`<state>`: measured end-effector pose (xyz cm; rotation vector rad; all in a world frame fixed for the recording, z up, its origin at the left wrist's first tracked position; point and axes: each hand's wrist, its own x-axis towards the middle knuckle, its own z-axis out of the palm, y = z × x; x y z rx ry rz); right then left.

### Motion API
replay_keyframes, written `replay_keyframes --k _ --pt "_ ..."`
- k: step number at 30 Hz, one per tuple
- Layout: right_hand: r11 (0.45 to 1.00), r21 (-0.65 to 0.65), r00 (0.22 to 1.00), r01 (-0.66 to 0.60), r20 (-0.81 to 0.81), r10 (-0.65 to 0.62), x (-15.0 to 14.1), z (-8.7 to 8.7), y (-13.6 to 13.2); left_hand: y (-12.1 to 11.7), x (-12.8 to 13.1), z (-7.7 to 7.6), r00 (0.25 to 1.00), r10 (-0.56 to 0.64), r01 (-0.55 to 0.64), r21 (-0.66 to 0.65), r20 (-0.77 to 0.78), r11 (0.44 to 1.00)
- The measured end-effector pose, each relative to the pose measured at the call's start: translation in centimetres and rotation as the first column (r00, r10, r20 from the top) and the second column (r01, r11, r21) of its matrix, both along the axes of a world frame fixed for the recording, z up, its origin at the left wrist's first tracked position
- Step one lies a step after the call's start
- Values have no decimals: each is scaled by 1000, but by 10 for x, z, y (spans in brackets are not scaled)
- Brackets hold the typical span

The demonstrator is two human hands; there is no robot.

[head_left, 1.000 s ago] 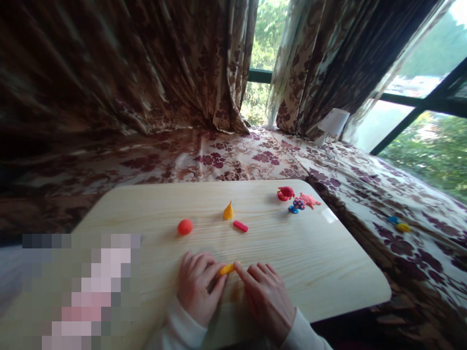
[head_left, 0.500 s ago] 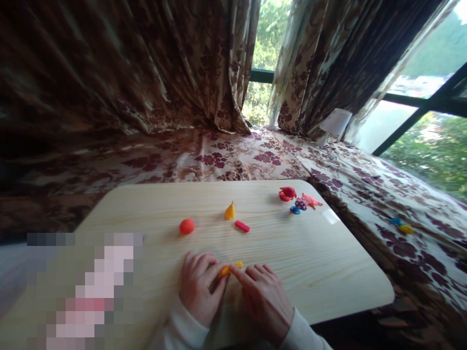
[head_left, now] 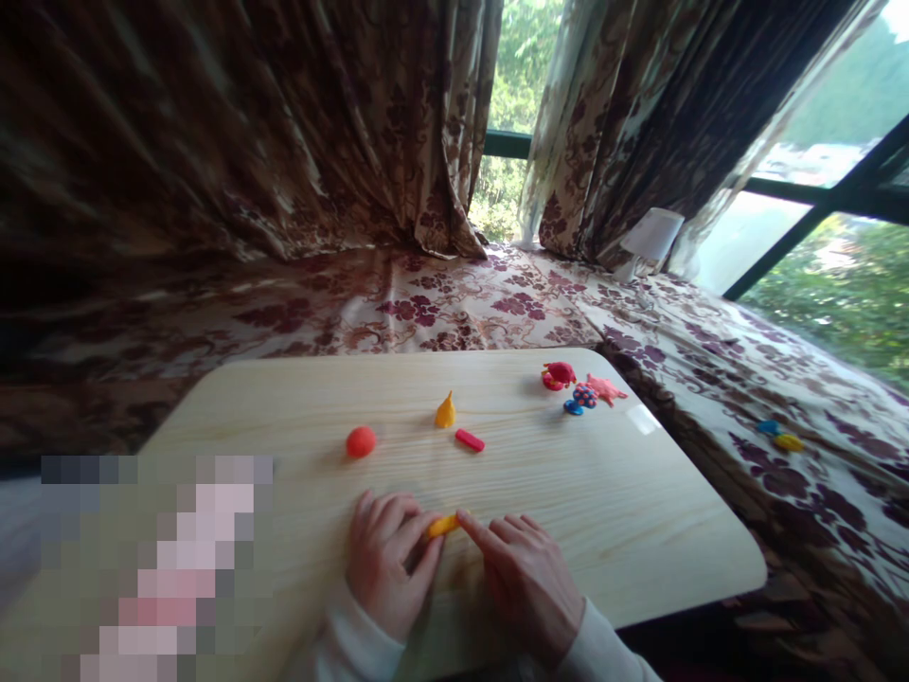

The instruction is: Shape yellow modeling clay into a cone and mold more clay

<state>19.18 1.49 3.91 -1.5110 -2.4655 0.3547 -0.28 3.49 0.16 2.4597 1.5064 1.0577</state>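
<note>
A short strip of yellow modelling clay [head_left: 443,526] lies near the table's front edge. My left hand [head_left: 390,559] is closed on its left end, pinching it between thumb and forefinger. My right hand [head_left: 529,573] rests its outstretched forefinger on the strip's right end. The other right fingers are loosely bent and apart, and its thumb is hidden under the hand. Beyond my hands sit a red-orange clay ball [head_left: 361,441], a yellow pointed clay drop [head_left: 445,411] and a pink clay stick [head_left: 470,440].
On the table's [head_left: 298,398] far right stand a red clay figure [head_left: 559,375], a blue mushroom-like piece with pink dots [head_left: 583,396] and a pink star-like piece [head_left: 606,389]. Blue and yellow pieces [head_left: 788,442] lie on the flowered cover at right. A white lamp [head_left: 653,233] stands behind.
My right forefinger has slid a little to the right along the yellow strip, onto its end. The left hand keeps its pinch; the other pieces stay put.
</note>
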Motion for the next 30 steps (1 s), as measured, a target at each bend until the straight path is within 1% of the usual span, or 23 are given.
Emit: replay_keyframes --k 4,7,13,18,22,28,30 --pt "1000 -5 1000 15 8 -15 -2 4 -1 -1 0 0 1000 3 -3 -6 -1 1000" --pt "1000 -8 1000 -11 -4 11 -7 8 0 -1 0 0 1000 0 0 3 -25 1000" --pt "999 22 998 -36 46 35 -13 10 2 0 1 2 998 11 -10 23 -54 1000" --pt "999 -15 999 -35 19 35 -12 12 2 1 1 2 998 3 -1 26 -57 1000" --pt "999 -18 998 -33 47 34 -14 13 2 0 0 0 999 4 -3 18 -49 1000" --pt "999 -27 1000 -19 -19 18 -13 14 2 0 0 0 999 -1 3 27 -48 1000" --pt "1000 -17 1000 -10 -12 10 -11 14 2 0 0 1 999 9 -8 29 -52 1000"
